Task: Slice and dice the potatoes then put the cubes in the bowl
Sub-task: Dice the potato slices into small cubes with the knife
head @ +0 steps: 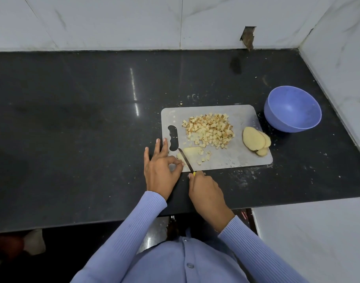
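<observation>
Your right hand (205,193) is gripping the yellow handle of a small knife (185,159), fingers curled round it, just off the cutting board's (246,158) near edge. The blade is lying across a potato slice (190,153) at the board's near-left corner, beside the board's handle slot. Your left hand (159,172) is steadying that slice: thumb and forefinger are pinching its left end, while the other fingers are spreading out past the board's left edge over the dark counter (73,139). A few cut cubes (203,157) are sitting just right of the blade. A larger heap of diced potato (209,130) is lying in the board's middle. Uncut potato slices (255,140) are overlapping at the board's right edge. A blue bowl (292,109) is standing on the counter just beyond the board's far-right corner.
</observation>
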Action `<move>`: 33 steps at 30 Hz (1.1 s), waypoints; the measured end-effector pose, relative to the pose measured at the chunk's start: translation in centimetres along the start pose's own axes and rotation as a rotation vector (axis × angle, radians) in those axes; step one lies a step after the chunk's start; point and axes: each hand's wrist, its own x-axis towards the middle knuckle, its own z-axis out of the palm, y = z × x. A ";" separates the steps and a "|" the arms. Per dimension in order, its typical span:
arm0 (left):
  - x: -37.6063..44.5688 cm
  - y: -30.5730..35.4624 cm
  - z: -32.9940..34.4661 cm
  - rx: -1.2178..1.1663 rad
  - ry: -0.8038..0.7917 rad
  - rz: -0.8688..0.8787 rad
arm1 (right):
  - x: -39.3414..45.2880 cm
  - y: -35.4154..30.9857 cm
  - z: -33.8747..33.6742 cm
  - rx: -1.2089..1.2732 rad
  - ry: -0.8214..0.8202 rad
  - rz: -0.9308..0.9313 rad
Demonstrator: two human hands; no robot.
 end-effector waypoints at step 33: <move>0.8 1.2 -1.4 -0.238 -0.115 -0.073 | -0.7 5.0 -2.8 0.058 0.128 -0.059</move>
